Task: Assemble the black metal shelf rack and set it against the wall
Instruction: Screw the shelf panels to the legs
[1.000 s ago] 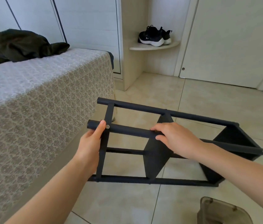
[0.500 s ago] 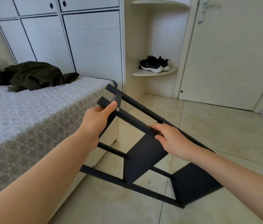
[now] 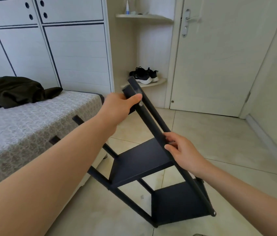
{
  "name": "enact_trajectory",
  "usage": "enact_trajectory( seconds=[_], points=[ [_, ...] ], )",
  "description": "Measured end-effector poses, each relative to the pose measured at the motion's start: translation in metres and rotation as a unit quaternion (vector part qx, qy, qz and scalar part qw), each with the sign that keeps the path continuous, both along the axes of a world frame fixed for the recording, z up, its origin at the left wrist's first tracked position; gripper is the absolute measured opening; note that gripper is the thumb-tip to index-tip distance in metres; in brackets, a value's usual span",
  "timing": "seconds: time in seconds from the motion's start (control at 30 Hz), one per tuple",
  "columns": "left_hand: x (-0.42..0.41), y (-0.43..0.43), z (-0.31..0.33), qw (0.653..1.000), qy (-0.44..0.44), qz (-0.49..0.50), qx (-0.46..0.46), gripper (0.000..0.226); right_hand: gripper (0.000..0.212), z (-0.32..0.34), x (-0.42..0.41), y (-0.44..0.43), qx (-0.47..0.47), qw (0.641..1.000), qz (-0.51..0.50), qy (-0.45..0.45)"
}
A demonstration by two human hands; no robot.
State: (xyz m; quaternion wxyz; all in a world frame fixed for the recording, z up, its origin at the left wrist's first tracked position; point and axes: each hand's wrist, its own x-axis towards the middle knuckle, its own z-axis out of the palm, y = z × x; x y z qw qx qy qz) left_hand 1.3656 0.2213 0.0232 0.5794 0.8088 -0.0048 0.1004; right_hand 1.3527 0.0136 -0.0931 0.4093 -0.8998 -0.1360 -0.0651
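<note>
Rack: one black metal shelf rack (image 3: 153,124), tilted steeply with its top end up toward the corner shelves and its lower end down by the floor tiles (image 3: 219,142), between the bed and the door; whether a foot touches the floor I cannot tell.
Rack parts: two flat matt shelf panels (image 3: 176,201), one above the other, and four long round tube posts. A small silvery screw (image 3: 140,104) shows near the top.
Left hand: the left hand (image 3: 120,106) is wrapped round the top end of the near post, thumb laid over the tube.
Right hand: the right hand (image 3: 183,154) grips the same post about halfway down, fingers curled onto it just above the upper panel.
Hidden: the left forearm crosses the far posts, so only short dark pieces show beside it.
Bed: one bed (image 3: 32,120) at the left under a pale, lace-patterned cover, with one crumpled dark green garment (image 3: 15,91) on top, cut off at the frame edge.
Corner shelves: two curved ones. The lower corner shelf (image 3: 158,82) carries one pair of black shoes (image 3: 143,75) with white soles; what stands on the upper one is too small to make out.
Cupboard: white panelled cupboard doors (image 3: 76,53) with dark trim and four round holes.
Door: one pale door (image 3: 219,65) with a metal lever handle (image 3: 188,21).
</note>
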Motion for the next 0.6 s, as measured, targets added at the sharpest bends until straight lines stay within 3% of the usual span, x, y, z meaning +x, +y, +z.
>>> enact_trajectory(
  seconds=[0.27,0.37,0.6],
  points=[
    [0.005,-0.043,0.011,0.993,-0.057,-0.023,0.105,0.02,0.033,-0.015,-0.012,-0.012,0.098,0.994,-0.023,0.048],
    [0.002,-0.045,0.007,0.991,-0.079,-0.004,0.108,0.008,0.032,-0.022,-0.012,-0.005,0.121,0.991,-0.02,0.055],
    [-0.03,-0.035,-0.03,0.967,-0.154,-0.009,0.202,0.046,0.032,-0.036,-0.023,0.011,0.195,0.978,-0.031,0.063]
  ],
)
